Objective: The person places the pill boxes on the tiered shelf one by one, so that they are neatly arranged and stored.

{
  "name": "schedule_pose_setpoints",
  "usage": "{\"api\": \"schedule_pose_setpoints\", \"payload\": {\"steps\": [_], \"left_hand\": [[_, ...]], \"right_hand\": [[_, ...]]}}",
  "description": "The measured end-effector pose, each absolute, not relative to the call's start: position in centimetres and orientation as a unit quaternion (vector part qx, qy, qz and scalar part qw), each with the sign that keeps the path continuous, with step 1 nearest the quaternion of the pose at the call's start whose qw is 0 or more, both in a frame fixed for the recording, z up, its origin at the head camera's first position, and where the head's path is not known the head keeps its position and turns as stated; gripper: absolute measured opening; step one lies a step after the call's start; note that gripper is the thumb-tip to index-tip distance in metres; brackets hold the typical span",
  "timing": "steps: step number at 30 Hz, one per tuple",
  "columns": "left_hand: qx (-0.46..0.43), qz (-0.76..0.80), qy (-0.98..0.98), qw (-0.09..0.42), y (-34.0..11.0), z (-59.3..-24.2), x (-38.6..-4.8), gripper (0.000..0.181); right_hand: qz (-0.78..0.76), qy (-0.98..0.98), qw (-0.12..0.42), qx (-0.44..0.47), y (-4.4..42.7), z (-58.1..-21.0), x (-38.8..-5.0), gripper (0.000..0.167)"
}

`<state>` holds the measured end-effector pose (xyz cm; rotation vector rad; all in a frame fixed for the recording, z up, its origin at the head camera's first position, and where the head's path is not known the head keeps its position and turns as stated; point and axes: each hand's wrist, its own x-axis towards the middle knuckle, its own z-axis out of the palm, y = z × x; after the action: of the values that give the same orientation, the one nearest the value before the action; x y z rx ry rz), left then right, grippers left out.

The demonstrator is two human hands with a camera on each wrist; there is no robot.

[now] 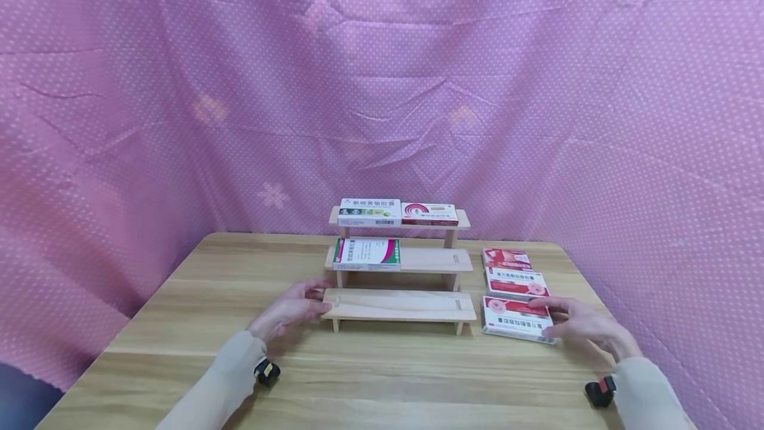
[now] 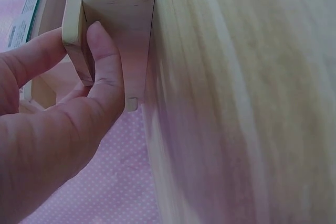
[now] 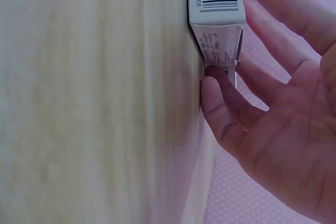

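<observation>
A small wooden three-tier stand [image 1: 406, 303] sits on the table. My left hand [image 1: 295, 309] pinches the left end of its lowest tier, the thumb [image 2: 105, 48] against the underside. My right hand [image 1: 581, 327] is at the right end of a red and white medicine box [image 1: 516, 318] lying flat on the table. The fingers [image 3: 228, 121] reach the box's end, with the thumb near its upper edge; the thumb does not visibly press the barcode side. Some right fingertips are hidden behind the box.
Two more red and white boxes [image 1: 516, 283] [image 1: 506, 259] lie behind it. On the stand's middle tier is a green-edged white box [image 1: 366, 252]; the top tier bears a white box [image 1: 370, 212] and a red-striped box [image 1: 430, 213]. Pink dotted cloth [image 1: 382, 85] hangs behind the table [image 1: 382, 377].
</observation>
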<state>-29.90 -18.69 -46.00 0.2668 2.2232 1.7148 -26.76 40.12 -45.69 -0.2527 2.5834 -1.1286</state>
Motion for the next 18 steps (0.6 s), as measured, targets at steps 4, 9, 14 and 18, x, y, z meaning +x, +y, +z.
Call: {"api": "schedule_pose_setpoints", "payload": {"steps": [4, 9, 14, 18], "left_hand": [[0.092, 0.597, 0.781, 0.161, -18.63, -45.95, -29.86, 0.069], [0.088, 0.593, 0.785, 0.16, -18.53, -45.72, -29.82, 0.069], [0.087, 0.605, 0.775, 0.161, -18.47, -45.81, -29.77, 0.068], [0.076, 0.621, 0.763, 0.164, -18.53, -46.06, -29.54, 0.068]], "right_hand": [[-0.365, 0.912, 0.162, -0.092, 39.95, -45.71, -26.67, 0.079], [-0.374, 0.907, 0.167, -0.098, 39.87, -45.83, -26.66, 0.086], [-0.374, 0.907, 0.161, -0.106, 39.82, -45.73, -26.66, 0.084], [-0.368, 0.91, 0.152, -0.116, 39.82, -45.54, -26.74, 0.077]]}}
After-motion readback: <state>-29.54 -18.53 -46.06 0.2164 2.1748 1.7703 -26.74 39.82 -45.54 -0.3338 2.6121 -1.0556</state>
